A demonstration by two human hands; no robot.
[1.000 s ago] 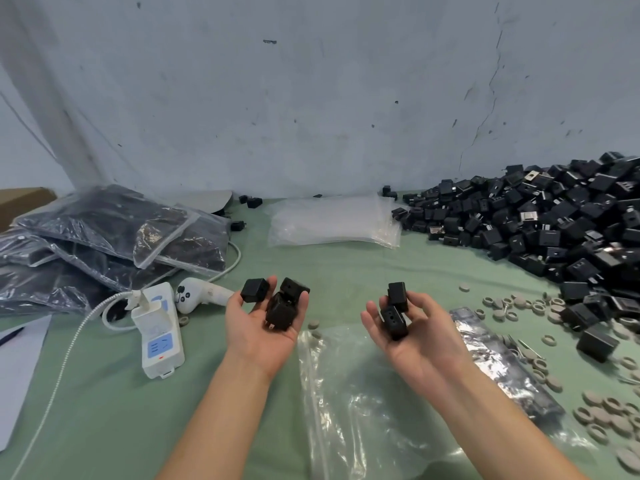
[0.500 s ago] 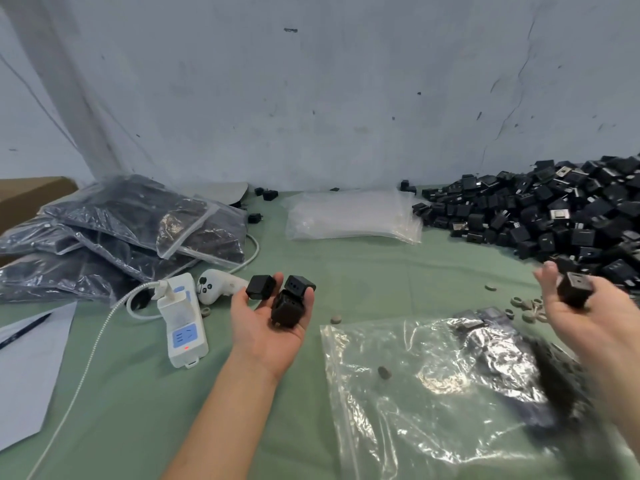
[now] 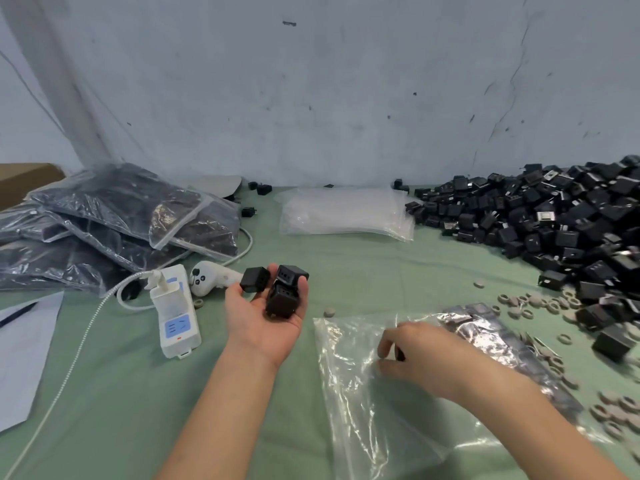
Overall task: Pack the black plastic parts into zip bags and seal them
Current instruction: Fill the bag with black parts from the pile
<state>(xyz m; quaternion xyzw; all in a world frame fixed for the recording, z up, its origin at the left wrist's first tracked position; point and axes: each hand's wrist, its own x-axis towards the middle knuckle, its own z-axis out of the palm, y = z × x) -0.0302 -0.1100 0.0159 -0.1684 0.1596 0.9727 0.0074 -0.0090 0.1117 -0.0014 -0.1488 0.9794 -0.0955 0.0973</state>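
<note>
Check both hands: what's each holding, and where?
Left hand cradles three black parts from below on palm and fingers. Right hand curls over the zip bag; something dark by its thumb, hold unclear.

Right hand drops to the bag

The right hand (image 3: 426, 355) has come in from the right, lowering onto the zip bag (image 3: 363, 427), fingers curled round a black part (image 3: 400, 355).
</note>
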